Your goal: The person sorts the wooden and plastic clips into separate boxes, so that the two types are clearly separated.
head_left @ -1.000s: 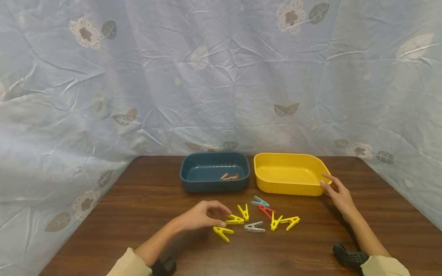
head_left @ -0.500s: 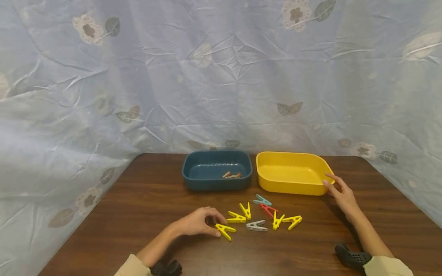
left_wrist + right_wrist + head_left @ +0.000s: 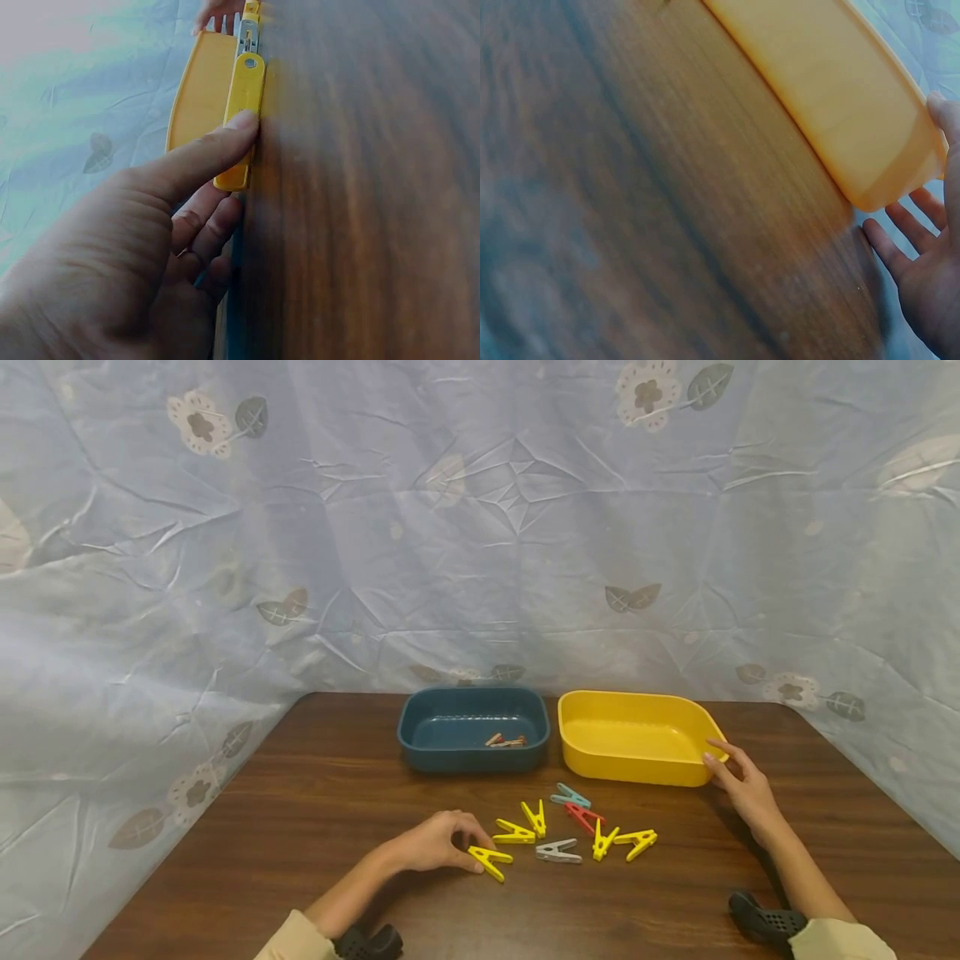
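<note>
My left hand pinches one leg of a yellow plastic clothespin low over the table; in the left wrist view the thumb lies on the clothespin, its fingers partly hidden behind. Several more clothespins lie to the right: a yellow clothespin, a grey clothespin, a red clothespin and a light blue clothespin among them. My right hand holds the right end of the yellow tub with thumb and index finger at the rim; the other fingers stay loosely extended.
A dark blue tub stands left of the yellow one at the back, with a few small wooden pegs inside. A patterned cloth hangs behind the brown table.
My left hand has drawn down and back from the middle yellow clothespin to the nearest one, and its fingers have closed on it. The right hand stays at the yellow tub.
</note>
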Available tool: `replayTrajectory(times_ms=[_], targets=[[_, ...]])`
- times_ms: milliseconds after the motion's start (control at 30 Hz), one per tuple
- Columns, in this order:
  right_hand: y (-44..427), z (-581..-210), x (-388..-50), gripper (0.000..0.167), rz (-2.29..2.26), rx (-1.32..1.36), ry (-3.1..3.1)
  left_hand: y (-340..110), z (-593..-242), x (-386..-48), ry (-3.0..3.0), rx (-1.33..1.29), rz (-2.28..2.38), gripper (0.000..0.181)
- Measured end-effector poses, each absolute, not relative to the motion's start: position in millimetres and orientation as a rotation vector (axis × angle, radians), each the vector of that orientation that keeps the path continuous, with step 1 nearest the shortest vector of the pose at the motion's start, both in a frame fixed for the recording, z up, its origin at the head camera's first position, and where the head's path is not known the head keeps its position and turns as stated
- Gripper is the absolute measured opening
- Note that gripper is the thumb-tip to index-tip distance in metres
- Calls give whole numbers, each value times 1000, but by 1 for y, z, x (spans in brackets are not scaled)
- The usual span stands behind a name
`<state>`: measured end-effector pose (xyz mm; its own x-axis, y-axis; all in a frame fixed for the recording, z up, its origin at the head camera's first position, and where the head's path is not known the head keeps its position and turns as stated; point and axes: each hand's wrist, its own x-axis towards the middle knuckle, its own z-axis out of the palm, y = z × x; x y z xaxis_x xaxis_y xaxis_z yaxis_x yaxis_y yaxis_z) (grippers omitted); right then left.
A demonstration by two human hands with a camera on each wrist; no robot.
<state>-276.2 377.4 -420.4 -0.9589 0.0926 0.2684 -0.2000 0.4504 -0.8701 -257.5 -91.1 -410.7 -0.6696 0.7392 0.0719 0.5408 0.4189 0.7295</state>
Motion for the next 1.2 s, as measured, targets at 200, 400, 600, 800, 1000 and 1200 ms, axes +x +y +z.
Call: replayTrajectory(times_ms=[200,400,600,800,1000,1200], targets=[[377,-419,-278,54,1491,80,-2432,-90,-406,-258,2410,1102,1108,23],[378,-421,-277,53,1489,79,-2434,-89,-398,-259,2406,1082,1161,23],[377,-419,-275,54,1464,86,-2446,-81,-385,-264,2457,1133,1156,24],[377,-419,-277,53,1484,96,-2424,-75,-372,-270,2488,1146,1149,24],[377,-420,-276,53,1496,90,-2417,-69,-363,-276,2499,1182,1148,24],[377,-420,-276,53,1492,98,-2414,-60,-352,-282,2510,1177,1148,25]])
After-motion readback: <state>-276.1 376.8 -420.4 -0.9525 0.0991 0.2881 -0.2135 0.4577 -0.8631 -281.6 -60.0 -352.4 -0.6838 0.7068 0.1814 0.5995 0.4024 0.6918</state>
